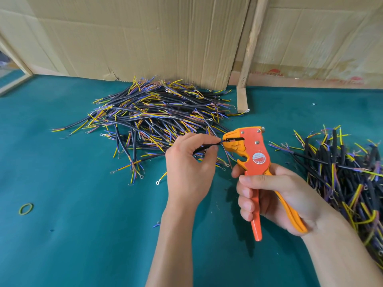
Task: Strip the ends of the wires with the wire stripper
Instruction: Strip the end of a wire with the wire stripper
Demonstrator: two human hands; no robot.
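Note:
My right hand [275, 195] grips the handles of an orange wire stripper [251, 151], held upright with its jaws pointing left. My left hand [187, 162] pinches a short black cable [204, 147] between thumb and fingers. The cable's end sits inside the stripper's jaws. A big heap of black cables [157, 114] with yellow, blue and purple cores lies behind my hands. A second heap of cables [348, 172] lies at the right.
All of this lies on a teal cloth table [72, 224]. Flattened cardboard sheets [145, 38] stand along the back edge, with a wooden strip [246, 65] leaning between them. A yellow-green rubber band [26, 209] lies at the left. Small wire scraps dot the cloth.

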